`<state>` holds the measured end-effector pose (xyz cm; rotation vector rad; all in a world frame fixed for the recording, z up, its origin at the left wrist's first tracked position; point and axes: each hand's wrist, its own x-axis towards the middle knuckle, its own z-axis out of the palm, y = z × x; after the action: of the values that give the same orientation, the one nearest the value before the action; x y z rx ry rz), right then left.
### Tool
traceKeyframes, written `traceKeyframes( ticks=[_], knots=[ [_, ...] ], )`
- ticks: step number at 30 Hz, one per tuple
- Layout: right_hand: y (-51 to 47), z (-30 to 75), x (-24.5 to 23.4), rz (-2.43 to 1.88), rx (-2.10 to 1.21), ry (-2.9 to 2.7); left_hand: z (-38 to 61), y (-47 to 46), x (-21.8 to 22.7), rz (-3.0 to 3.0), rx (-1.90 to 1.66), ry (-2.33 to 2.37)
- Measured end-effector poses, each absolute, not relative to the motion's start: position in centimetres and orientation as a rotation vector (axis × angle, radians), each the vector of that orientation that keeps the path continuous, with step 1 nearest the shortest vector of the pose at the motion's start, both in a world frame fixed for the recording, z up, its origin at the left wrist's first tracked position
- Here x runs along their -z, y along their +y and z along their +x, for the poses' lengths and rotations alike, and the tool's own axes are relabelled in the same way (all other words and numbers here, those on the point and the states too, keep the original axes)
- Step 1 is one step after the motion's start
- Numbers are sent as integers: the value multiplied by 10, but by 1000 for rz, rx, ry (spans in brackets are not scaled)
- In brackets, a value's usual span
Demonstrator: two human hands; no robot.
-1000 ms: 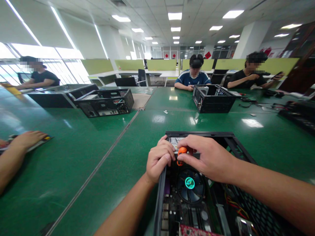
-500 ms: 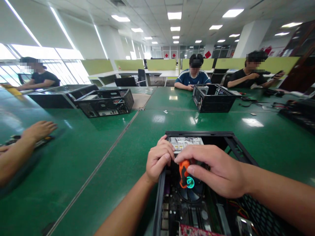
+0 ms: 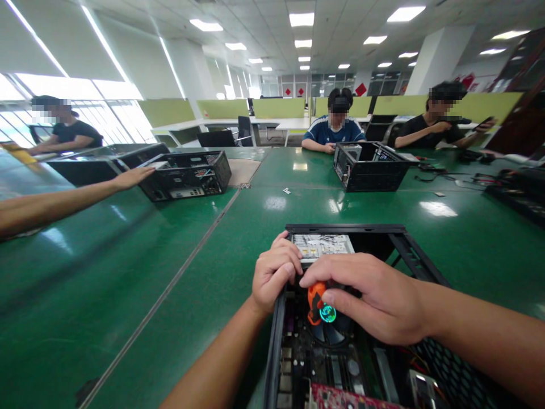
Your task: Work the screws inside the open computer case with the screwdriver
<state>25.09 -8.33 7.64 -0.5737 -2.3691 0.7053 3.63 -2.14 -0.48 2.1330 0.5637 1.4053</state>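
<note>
An opened black computer case [image 3: 275, 355] lies in front of me, its inside facing up. My left hand [image 3: 275, 275] is closed over the case's left edge, beside the power supply [image 3: 326, 244]. Between the thumb and fingers of my right hand [image 3: 372, 295] is a screwdriver [image 3: 315, 304] with an orange and black handle. It points down into the case; its tip is hidden. Just behind the handle, a CPU fan [image 3: 330, 336] shows a lit green-blue hub. A red circuit board [image 3: 340, 396] sits at the near end of the case.
A co-worker's arm [image 3: 80, 196] reaches from the left to another open case [image 3: 185, 179]. A further case [image 3: 370, 170] stands across the green table [image 3: 204, 295], near two seated people. Cables [image 3: 451, 176] lie at the right. A small white piece [image 3: 286, 191] rests mid-table.
The co-worker's arm at the left has stretched forward to the open case. My hands stay in nearly the same places; the screwdriver handle has shifted and turned slightly.
</note>
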Motion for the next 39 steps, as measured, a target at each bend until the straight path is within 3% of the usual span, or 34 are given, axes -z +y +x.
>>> traceKeyframes(
  ticks=[22, 26, 31, 39],
  knots=[
    [-85, 251, -75, -505, -748, -2393, 36, -20, 6, 2155, -1419, 529],
    [-89, 258, -85, -667, -781, -2421, 36, -20, 6, 2138, -1424, 553],
    [-107, 290, -92, -854, -627, -2413, 36, -21, 5, 2134, -1420, 554],
    [-129, 321, -60, -962, -328, -2272, 36, -20, 7, 2126, -1400, 565]
  ],
)
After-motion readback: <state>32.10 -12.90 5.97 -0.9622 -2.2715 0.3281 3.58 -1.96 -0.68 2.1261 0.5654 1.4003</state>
